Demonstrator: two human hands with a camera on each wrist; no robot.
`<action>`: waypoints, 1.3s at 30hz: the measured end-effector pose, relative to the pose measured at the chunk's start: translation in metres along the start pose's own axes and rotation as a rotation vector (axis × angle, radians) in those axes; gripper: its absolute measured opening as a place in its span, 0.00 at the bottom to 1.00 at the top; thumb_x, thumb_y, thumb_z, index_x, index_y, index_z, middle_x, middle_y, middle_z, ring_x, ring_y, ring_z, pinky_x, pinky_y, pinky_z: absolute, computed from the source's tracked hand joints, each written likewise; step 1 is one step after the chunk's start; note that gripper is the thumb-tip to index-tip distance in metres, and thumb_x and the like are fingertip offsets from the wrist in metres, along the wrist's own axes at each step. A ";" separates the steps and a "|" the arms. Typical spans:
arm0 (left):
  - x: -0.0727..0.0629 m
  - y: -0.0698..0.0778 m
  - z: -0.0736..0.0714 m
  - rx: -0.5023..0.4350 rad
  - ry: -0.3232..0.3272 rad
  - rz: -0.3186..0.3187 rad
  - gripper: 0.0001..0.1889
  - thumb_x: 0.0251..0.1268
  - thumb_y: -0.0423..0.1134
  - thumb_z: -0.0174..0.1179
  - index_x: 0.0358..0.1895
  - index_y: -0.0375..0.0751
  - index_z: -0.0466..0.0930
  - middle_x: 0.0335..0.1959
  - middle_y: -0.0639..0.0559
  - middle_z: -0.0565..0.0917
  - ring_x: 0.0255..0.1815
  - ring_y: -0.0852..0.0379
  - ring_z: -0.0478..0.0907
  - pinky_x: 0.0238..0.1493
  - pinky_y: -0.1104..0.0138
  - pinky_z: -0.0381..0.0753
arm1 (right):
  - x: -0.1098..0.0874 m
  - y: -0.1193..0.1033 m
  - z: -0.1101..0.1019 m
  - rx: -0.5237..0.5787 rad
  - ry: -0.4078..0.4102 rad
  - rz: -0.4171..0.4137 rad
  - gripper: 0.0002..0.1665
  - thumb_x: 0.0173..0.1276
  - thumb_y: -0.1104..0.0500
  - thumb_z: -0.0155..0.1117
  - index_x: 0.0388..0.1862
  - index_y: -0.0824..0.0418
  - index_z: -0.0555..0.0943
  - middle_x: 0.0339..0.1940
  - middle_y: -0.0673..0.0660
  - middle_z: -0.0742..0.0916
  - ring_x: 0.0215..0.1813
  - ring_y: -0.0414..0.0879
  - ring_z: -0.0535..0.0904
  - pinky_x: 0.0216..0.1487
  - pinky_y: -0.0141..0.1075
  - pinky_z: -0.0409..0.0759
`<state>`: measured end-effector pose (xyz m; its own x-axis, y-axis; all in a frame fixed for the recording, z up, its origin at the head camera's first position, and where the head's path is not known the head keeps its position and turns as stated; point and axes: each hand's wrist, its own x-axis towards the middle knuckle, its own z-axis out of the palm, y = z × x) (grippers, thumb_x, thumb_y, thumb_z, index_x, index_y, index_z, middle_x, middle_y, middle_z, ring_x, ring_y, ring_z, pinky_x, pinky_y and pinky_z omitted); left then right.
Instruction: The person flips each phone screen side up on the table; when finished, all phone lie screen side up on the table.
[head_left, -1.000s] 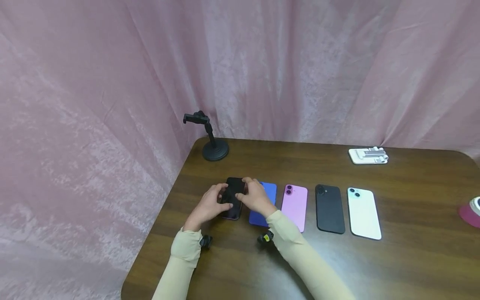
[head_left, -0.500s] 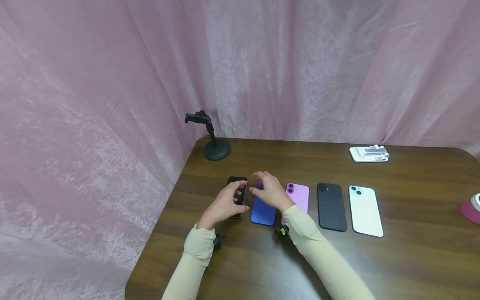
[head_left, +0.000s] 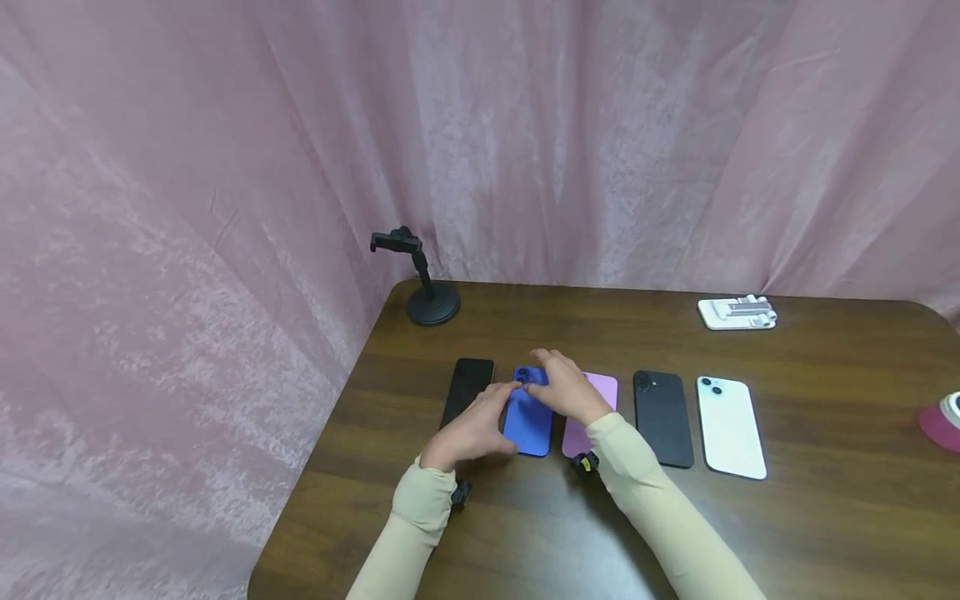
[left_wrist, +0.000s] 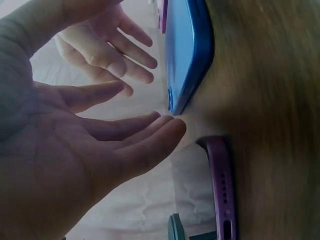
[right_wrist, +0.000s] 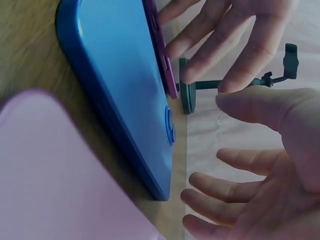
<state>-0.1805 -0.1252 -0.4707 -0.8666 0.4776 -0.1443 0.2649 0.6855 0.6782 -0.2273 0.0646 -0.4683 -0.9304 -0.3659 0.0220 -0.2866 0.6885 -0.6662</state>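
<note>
Over the blue phone point(head_left: 529, 425), which lies back side up, both hands hover with fingers spread. My left hand point(head_left: 474, 427) is at its left side, partly covering the black-screened phone point(head_left: 467, 390) to the left. The right hand point(head_left: 568, 388) stands at the blue phone's upper right, above the pink phone point(head_left: 600, 385). In the left wrist view a gap shows between the fingers point(left_wrist: 150, 140) and the blue phone point(left_wrist: 182, 45). From the right wrist, the fingers point(right_wrist: 225, 192) are likewise apart from the blue phone point(right_wrist: 117, 75). Neither hand holds anything.
Farther right lie a dark grey phone point(head_left: 663, 418) and a white phone point(head_left: 729, 429), backs up. A black phone stand point(head_left: 433, 303) is at the back left, a folded white stand point(head_left: 737, 312) at the back right. A pink roll point(head_left: 941, 423) sits at the right edge.
Both hands have left the black-screened phone and moved right to the blue phone, the right hand ahead of the left. The black-screened phone stays flat on the table.
</note>
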 end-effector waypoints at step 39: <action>0.008 0.008 0.020 0.217 -0.022 -0.084 0.53 0.47 0.27 0.76 0.79 0.39 0.56 0.73 0.35 0.61 0.71 0.42 0.60 0.64 0.53 0.73 | 0.007 0.007 0.001 -0.169 -0.143 0.010 0.36 0.69 0.57 0.68 0.69 0.75 0.70 0.62 0.76 0.78 0.64 0.71 0.72 0.63 0.60 0.71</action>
<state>-0.1766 -0.1052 -0.4805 -0.8810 0.4236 -0.2110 0.2786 0.8246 0.4923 -0.2352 0.0662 -0.4737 -0.8949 -0.4352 -0.0985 -0.3226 0.7835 -0.5311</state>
